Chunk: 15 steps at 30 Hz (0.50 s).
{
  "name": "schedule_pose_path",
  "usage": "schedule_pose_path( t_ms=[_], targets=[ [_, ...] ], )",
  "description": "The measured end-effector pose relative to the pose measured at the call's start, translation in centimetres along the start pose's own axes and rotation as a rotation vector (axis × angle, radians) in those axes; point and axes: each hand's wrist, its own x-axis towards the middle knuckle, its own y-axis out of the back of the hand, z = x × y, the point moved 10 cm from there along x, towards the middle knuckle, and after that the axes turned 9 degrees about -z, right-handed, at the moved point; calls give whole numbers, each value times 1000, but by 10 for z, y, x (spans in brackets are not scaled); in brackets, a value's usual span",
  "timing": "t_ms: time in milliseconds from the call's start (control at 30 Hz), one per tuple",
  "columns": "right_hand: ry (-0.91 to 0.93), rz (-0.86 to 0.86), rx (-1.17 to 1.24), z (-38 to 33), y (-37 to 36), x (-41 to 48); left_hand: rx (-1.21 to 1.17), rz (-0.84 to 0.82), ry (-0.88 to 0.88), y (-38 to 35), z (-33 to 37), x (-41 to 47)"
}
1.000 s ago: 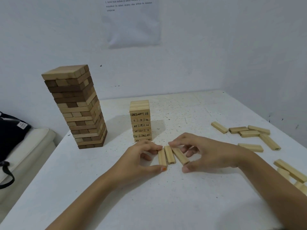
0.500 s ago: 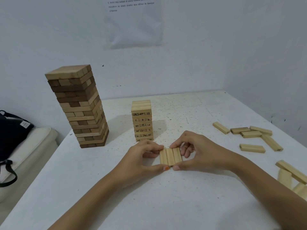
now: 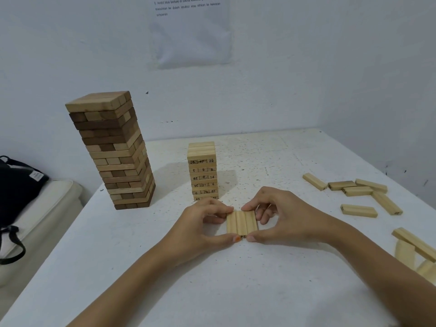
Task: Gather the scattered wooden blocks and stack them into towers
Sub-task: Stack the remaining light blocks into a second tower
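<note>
Three-block row (image 3: pixel 241 223): pale blocks side by side, long sides touching, at the white worktop (image 3: pixel 212 291) just in front of the numbered tower; I cannot tell whether it rests there or is lifted.
Left grip (image 3: pixel 203 223): thumb at the row's near end, fingers curled round its far end and left side, pinching it.
Right grip (image 3: pixel 287 220): thumb tip at the near end, forefinger on the far end, other fingers curled beside the right side.
Numbered tower (image 3: pixel 202 171): short, pale, upright, mid-worktop, with numbers printed on the block ends.
Tall tower (image 3: pixel 113 149): mixed dark and light blocks, upright, rear left.
Loose blocks (image 3: pixel 358 192): six lying scattered at the right, well apart from both hands.
Edge blocks (image 3: pixel 415 244): several more, blurred, one leaning across others.
Beside the worktop: black bag (image 3: pixel 16 185) on a white cushion (image 3: pixel 40 208).
</note>
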Motion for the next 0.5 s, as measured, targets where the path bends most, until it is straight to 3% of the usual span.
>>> schedule_pose_path(
  t_ms=[500],
  targets=[
    [94, 36, -18, -5, -2, 2, 0, 50, 28, 7, -1, -4]
  ],
)
